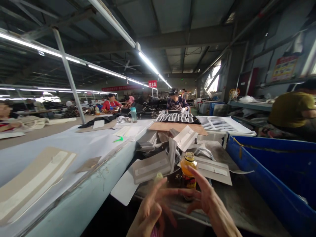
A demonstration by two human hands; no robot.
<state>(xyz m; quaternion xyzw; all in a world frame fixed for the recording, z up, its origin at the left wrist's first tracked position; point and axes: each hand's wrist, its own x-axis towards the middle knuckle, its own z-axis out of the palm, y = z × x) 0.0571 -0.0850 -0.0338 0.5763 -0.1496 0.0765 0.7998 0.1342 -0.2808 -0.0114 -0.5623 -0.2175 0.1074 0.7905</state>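
Observation:
My left hand (148,212) and my right hand (212,205) are raised at the bottom middle, fingers spread, fingertips nearly meeting; neither visibly holds anything. Just beyond them a small orange bottle (188,169) with a pale cap stands on the cluttered worktable (237,204). Grey-white flat pieces (151,169) lie beside the bottle, and a stack of similar pieces (148,141) sits further back.
A long pale conveyor table (74,141) runs along the left with beige strips (32,184). A blue bin (274,174) stands at right. Other people work further back and at the right edge. A teal cup (133,115) stands far off.

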